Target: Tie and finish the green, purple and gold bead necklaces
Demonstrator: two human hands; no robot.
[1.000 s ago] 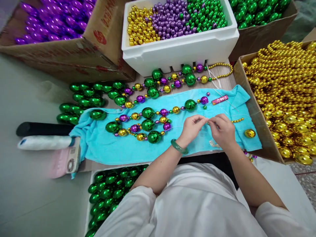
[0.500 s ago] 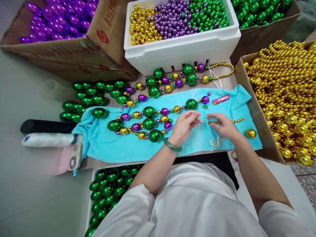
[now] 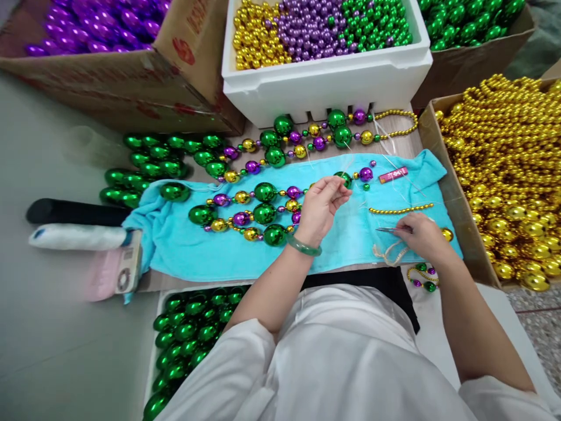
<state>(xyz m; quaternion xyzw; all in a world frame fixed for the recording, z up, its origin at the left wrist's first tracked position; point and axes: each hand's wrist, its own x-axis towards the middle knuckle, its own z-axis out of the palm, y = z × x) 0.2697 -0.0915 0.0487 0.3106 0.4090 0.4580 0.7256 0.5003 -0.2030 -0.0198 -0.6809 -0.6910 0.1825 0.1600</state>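
My left hand (image 3: 326,202) is closed in a pinch on thin white thread (image 3: 348,166), whose loose ends stick up above the fingertips. Beside that hand lies a bead necklace (image 3: 265,213) of green, purple and gold beads, partly hidden by it. My right hand (image 3: 423,234) grips slim, pointed metal scissors (image 3: 390,229), blades aimed left. A beige cord (image 3: 388,254) lies below them. Just above is a short gold bead strand (image 3: 401,209) on the turquoise towel (image 3: 210,257). A pink lighter-like piece (image 3: 393,175) and small loose beads rest farther up.
At the back stands a white foam box (image 3: 324,88) of small beads. Cardboard boxes hold purple beads (image 3: 100,26), green beads (image 3: 473,23) and gold bead strands (image 3: 504,175). Another finished-looking necklace (image 3: 275,156) lies behind the towel. Green beads (image 3: 193,327) fill a tray at front left.
My right hand has left the thread and gold strand, moved right and toward me, and now holds the scissors. My left hand has risen slightly, still pinching thread.
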